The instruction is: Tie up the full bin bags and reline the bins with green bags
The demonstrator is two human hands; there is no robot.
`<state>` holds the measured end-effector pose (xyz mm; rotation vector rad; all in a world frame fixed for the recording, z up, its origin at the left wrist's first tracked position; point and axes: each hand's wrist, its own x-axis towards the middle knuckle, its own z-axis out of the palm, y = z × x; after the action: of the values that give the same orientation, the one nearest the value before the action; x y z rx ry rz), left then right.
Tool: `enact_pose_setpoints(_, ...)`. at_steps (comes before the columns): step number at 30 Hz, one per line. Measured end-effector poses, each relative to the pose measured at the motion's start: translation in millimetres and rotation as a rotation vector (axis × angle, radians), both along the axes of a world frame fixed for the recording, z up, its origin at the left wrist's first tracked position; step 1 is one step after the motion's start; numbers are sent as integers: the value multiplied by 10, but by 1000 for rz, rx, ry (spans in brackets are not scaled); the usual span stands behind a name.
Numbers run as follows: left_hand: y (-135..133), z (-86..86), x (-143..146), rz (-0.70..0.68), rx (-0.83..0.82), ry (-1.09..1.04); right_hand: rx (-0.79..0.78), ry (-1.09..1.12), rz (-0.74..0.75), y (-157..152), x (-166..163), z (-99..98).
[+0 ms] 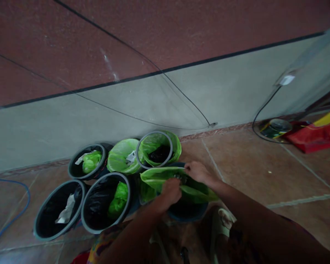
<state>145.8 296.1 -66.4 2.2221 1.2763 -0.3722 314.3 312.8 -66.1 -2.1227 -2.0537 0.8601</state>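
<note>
A green plastic bag [156, 175] hangs partly over a dark bin [188, 213] on the floor before me. My left hand [171, 191] is closed on the bag's near edge, above the bin. Farther back, my right hand [196, 171] pinches the rim of the same bag. Between the two hands the bag's mouth is spread, and something small and dark shows inside, too dim to name. Just behind stands a bin with a grey rim [171, 141] and a green liner holding a dark bundle.
Several bins stand to the left: one green-lined [114, 156], others black-lined [84, 209] with green bags or white paper inside. A wall [159, 99] with loose cables rises behind. At right lie a tin [276, 128] and red cloth [310, 137]. A blue hose [27, 198] lies left.
</note>
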Motion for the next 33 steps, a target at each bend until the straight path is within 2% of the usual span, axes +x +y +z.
enact_pose_setpoints(4, -41, 152, -138, -32, 40, -46, 61, 120, -61, -18, 110, 95)
enact_pose_setpoints(9, -117, 327, -208, -91, 45, -60, 124, 291, -183, -52, 151, 103)
enact_pose_setpoints(14, -109, 536, -304, -56, 45, -140, 208, 574, -282, -100, 138, 115)
enact_pose_setpoints(17, -44, 629, -381, 5, -32, -266, 209, 582, -292, -138, 115, 124)
enact_pose_setpoints(20, 22, 683, -437, 125, -119, -426, 246, 513, -257, -163, 92, 142)
enact_pose_setpoints(22, 48, 710, -457, 193, -228, -627, 279, 528, -259, -173, 79, 170)
enact_pose_setpoints(25, 58, 754, -464, 288, -402, -949, 208, 540, -287, -194, 47, 235)
enact_pose_setpoints(27, 55, 785, -460, 358, -438, -1066, 202, 489, -274, -214, 6, 289)
enact_pose_setpoints(30, 42, 825, -449, 412, -466, -1138, 273, 649, -222, -242, -79, 372)
enact_pose_setpoints(33, 21, 858, -437, 453, -477, -1190, 225, 839, -304, -262, -142, 470)
